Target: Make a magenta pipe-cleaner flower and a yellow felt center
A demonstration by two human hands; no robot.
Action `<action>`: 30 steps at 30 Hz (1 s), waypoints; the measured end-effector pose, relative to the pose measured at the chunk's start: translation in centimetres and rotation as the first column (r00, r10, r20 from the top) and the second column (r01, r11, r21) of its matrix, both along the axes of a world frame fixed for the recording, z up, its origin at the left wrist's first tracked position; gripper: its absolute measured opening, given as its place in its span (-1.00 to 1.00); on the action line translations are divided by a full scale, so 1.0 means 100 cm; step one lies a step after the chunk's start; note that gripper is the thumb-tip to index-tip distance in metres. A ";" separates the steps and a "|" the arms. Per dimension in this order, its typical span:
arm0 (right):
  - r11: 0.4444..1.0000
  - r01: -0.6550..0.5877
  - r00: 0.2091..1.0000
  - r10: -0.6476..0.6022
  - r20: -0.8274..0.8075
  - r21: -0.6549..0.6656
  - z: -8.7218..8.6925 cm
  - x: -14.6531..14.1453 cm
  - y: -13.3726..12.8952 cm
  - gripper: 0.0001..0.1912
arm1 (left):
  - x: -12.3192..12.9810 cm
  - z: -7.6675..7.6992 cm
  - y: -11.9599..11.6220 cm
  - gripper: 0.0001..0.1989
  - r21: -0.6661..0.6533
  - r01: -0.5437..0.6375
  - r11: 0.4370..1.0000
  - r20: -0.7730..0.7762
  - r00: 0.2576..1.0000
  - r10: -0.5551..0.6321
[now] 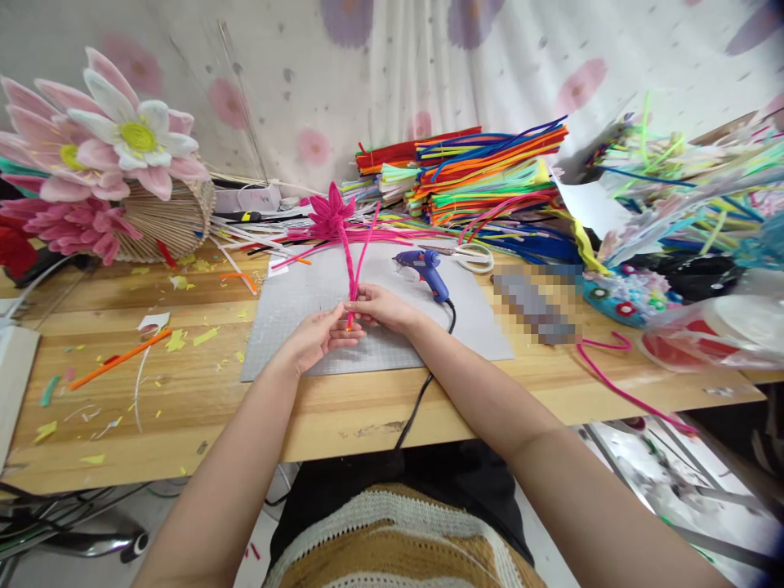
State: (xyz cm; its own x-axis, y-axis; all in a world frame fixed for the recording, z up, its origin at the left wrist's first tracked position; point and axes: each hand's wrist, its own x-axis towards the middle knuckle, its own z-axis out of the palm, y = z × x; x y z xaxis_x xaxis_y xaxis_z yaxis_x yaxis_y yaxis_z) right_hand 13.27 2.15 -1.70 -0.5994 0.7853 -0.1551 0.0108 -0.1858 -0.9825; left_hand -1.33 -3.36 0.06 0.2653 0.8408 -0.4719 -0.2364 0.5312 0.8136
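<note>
A magenta pipe-cleaner flower [332,214] stands upright above the grey mat [294,327], its wrapped stem running down between my two hands. My left hand [318,336] pinches the lower stem between thumb and finger, its other fingers loosely curled. From the other side my right hand [378,307] closes on the stem just above. A loose magenta strand [366,253] slants up and right from the stem beside my right fingers. The orange tip of the stem shows below my fingertips. Right of the hands, a blue glue gun [425,269] lies on the mat.
Bundles of coloured pipe cleaners [483,171] are piled at the back. A basket [175,216] with pink and white flowers stands at the left. Scraps and an orange stick [119,359] lie on the wooden table [245,433]. A plastic-wrapped tub [710,331] sits at the right.
</note>
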 end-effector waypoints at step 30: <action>0.995 0.093 0.994 -0.095 -0.053 -0.037 0.000 -0.004 0.003 -0.77 | 0.010 0.000 -0.001 -0.76 0.020 -0.080 0.997 0.039 0.996 0.079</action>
